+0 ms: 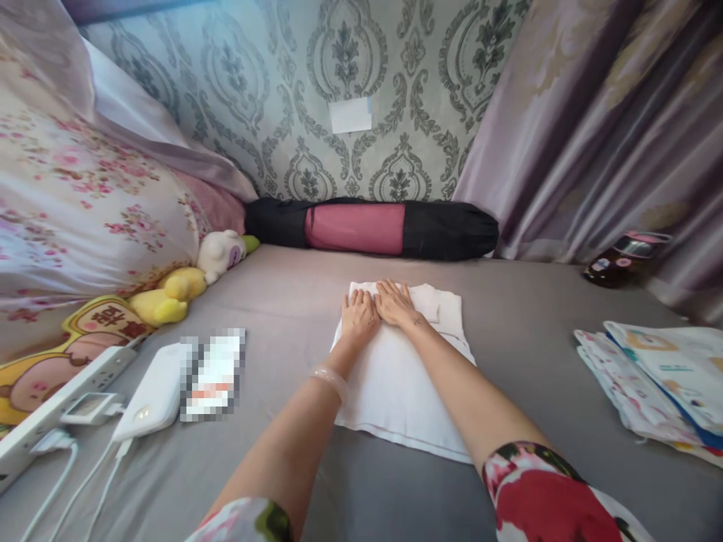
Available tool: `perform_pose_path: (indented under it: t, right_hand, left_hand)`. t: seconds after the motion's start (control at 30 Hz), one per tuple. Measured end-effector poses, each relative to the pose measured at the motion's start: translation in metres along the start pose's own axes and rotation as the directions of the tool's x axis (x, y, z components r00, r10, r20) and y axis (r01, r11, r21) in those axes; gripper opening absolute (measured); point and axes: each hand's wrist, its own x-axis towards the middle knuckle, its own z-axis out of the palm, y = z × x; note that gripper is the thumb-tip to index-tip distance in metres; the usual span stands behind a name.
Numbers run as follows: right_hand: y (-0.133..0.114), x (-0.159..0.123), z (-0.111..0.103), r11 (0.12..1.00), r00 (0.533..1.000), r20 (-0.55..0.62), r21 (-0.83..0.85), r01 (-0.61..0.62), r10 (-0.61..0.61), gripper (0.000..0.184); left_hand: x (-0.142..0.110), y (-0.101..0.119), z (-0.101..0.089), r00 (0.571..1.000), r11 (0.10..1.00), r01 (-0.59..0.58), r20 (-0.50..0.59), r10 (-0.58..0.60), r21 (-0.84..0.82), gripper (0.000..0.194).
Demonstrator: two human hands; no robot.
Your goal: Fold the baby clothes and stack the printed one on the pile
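A white folded cloth [395,384] lies flat on the grey bed sheet [282,301] in the middle of the view. My left hand [359,316] rests palm down on the cloth's far part, fingers stretched flat. My right hand [396,302] lies right beside it, also flat on the cloth, fingers extended toward its far edge. The two hands touch side by side. Neither hand holds anything. A clear bangle [333,379] sits on my left wrist.
A black and pink rolled mat bag [373,226] lies against the wall. Plush toys [175,290] and floral bedding sit left, with a power strip [62,399], power bank [150,395] and cables. Folded printed cloths [655,376] lie right; a dark bottle [615,260] lies by the curtain.
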Motion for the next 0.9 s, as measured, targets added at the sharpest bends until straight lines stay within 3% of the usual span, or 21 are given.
perform_pose_path:
  t: [0.3,0.43,0.53,0.67,0.9]
  right_hand:
    - [0.002,-0.002,0.001,0.998,0.999,0.028,0.055,-0.039,0.037,0.052]
    - [0.007,-0.016,-0.004,0.995,0.994,-0.062,0.036,-0.091,0.093,0.052]
    - [0.018,-0.034,-0.011,0.989,0.980,-0.131,0.007,-0.148,0.147,0.052]
    - [0.042,-0.055,-0.020,0.970,0.962,-0.132,-0.021,-0.244,0.239,0.053]
    - [0.061,-0.071,-0.015,0.949,0.947,-0.101,-0.047,-0.311,0.305,0.053]
  left_hand:
    - [-0.001,-0.001,-0.007,0.999,1.000,-0.010,0.052,0.011,-0.016,0.036]
    - [-0.003,0.000,-0.009,0.999,0.999,-0.046,0.006,0.046,-0.010,0.033]
    - [-0.004,0.001,-0.009,0.998,0.998,-0.060,-0.012,0.060,-0.005,0.035]
    - [-0.004,0.001,-0.008,0.995,0.995,-0.098,-0.013,0.098,-0.002,0.039]
    - [0.000,-0.002,-0.004,0.990,0.996,-0.093,0.107,0.093,-0.002,0.048]
